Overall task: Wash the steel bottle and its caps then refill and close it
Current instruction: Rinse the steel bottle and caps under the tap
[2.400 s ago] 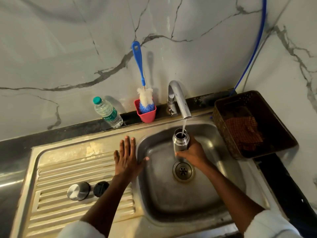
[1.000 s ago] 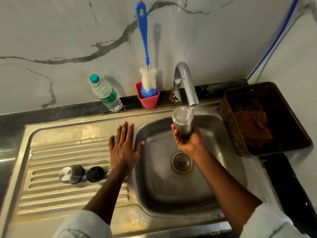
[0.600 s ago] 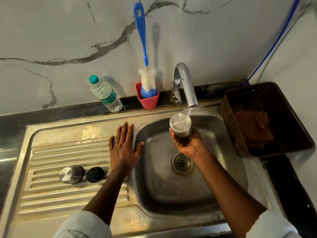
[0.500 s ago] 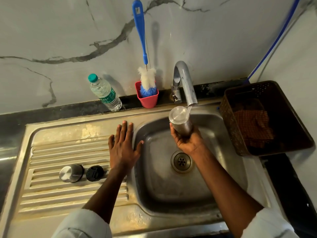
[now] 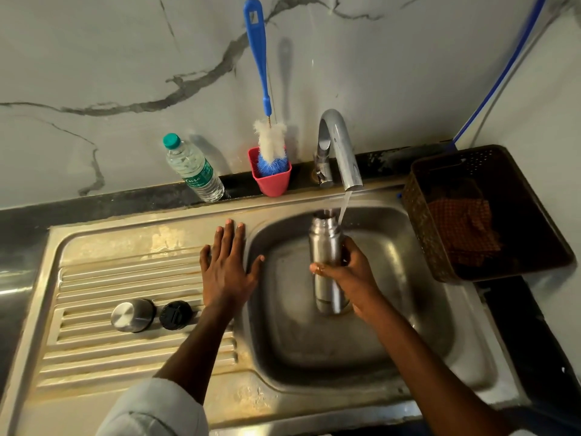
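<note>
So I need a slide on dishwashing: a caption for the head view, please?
Right hand holds steel bottle upright under the running tap; left hand rests flat on the sink.

From my feed the light is warm and moderately dim, falling from above and somewhat left: the bottle brush (image 5: 263, 86) throws a soft shadow to its right on the marble wall (image 5: 94, 58), and the plastic water bottle (image 5: 192, 168) does the same. I see bright glare on the tap (image 5: 341, 149), on the steel bottle (image 5: 325, 250) and along the ridges of the drainboard (image 5: 125, 278). The dark basket (image 5: 471, 212) on the right is murky, its contents hard to read. Wide-angle distortion bends the counter edge and leans the wall outward toward the corners. Focus is fair centrally; the sleeve (image 5: 154, 410) at the bottom edge looks soft and smeared.
</note>
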